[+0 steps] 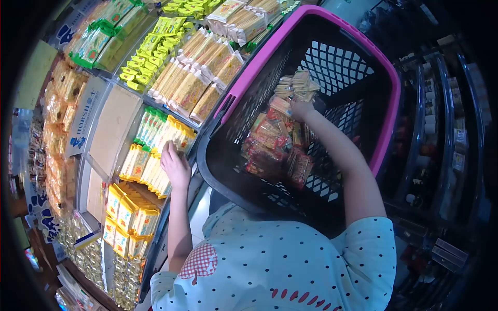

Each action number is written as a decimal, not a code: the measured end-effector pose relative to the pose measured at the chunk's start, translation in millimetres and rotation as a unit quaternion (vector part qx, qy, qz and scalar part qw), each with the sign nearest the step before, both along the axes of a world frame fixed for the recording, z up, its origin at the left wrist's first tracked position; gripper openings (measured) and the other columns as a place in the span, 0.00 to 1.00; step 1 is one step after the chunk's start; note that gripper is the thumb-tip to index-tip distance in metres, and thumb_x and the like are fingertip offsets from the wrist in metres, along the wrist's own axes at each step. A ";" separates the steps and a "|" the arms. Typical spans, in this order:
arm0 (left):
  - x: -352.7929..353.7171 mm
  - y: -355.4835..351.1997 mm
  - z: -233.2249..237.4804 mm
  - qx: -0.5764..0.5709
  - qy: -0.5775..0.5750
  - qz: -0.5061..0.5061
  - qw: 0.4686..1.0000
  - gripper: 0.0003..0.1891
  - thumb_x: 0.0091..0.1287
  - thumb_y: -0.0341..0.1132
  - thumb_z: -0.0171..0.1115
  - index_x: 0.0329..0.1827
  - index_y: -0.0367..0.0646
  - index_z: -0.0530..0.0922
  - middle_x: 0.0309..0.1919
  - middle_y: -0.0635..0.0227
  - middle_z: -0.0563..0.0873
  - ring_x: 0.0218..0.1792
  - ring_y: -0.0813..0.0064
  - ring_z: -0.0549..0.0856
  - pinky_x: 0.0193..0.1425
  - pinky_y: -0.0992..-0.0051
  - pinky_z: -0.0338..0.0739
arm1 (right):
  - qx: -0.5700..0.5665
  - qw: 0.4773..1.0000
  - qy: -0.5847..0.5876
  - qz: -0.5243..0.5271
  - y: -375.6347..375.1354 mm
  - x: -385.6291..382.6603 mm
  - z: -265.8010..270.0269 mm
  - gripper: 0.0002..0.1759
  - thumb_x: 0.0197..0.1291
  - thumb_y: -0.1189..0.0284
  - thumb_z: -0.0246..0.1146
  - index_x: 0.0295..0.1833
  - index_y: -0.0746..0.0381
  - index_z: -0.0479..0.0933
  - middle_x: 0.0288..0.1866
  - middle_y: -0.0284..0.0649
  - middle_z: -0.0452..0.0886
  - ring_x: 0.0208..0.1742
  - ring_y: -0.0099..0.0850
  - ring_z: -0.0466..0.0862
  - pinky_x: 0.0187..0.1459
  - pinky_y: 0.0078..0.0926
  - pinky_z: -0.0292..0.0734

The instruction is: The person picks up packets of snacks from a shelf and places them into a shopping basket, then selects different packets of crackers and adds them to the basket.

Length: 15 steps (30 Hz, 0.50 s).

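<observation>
My left hand rests at a shelf bin of upright white-and-yellow snack packets. Its fingers are stretched out against the packet tops, holding nothing that I can see. Deep inside a black shopping basket with a pink rim, my right hand is curled at some pale snack packets. The fingertips are partly hidden among these packets. Just below that hand lie red-wrapped packets in a loose heap on the basket floor.
Yellow packets stand in a nearer bin. Farther back are long wrapped biscuit packs and lime-green packets. A beige divider board stands left of my left hand. Dark shelving runs along the right.
</observation>
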State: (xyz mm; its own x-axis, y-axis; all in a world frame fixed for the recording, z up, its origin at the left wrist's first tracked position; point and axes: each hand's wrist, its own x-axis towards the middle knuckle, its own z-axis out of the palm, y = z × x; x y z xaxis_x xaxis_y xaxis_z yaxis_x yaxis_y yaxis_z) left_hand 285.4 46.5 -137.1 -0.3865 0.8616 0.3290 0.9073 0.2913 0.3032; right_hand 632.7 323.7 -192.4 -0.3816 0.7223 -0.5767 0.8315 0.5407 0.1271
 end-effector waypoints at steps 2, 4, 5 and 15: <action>5.2 -7.9 2.6 0.012 -0.009 -0.001 1.000 0.30 0.50 0.23 0.59 0.60 0.37 0.64 0.56 0.52 0.68 0.58 0.54 0.67 0.62 0.60 0.58 | 0.011 0.998 0.013 -0.055 -4.2 -5.4 -14.2 0.30 0.54 0.62 0.57 0.63 0.59 0.62 0.61 0.49 0.68 0.61 0.42 0.71 0.57 0.46 0.67; 10.3 -13.3 7.9 0.036 -0.026 -0.015 0.999 0.28 0.51 0.21 0.58 0.58 0.37 0.65 0.56 0.52 0.69 0.57 0.53 0.68 0.62 0.60 0.58 | 0.050 0.993 -0.007 -0.103 -8.6 -13.0 -31.3 0.35 0.56 0.61 0.55 0.68 0.59 0.54 0.70 0.50 0.55 0.68 0.44 0.61 0.59 0.57 0.59; 12.7 -16.4 12.1 0.038 -0.027 -0.012 0.999 0.28 0.51 0.21 0.58 0.58 0.37 0.65 0.56 0.52 0.69 0.57 0.53 0.68 0.62 0.60 0.58 | 0.052 0.994 -0.008 -0.101 -15.2 -13.3 -41.9 0.35 0.56 0.61 0.55 0.68 0.59 0.54 0.70 0.50 0.55 0.68 0.44 0.61 0.59 0.57 0.59; 25.8 -3.0 89.2 0.212 -0.073 -0.020 0.974 0.15 0.56 0.19 0.57 0.47 0.36 0.71 0.50 0.52 0.74 0.54 0.57 0.73 0.60 0.65 0.64 | -0.176 0.774 0.501 -0.345 0.3 31.2 -49.2 0.18 0.46 0.72 0.68 0.44 0.64 0.75 0.26 0.32 0.78 0.25 0.23 0.79 0.29 0.13 0.72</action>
State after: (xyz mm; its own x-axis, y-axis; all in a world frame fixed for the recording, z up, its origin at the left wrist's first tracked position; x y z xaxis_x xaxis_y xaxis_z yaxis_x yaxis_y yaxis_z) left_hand 311.2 43.5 -47.9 -0.4247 0.6756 0.6027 0.8533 0.0764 0.5157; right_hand 663.9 324.0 -241.6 -0.3576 0.8196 -0.4477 0.5228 -0.2215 -0.8231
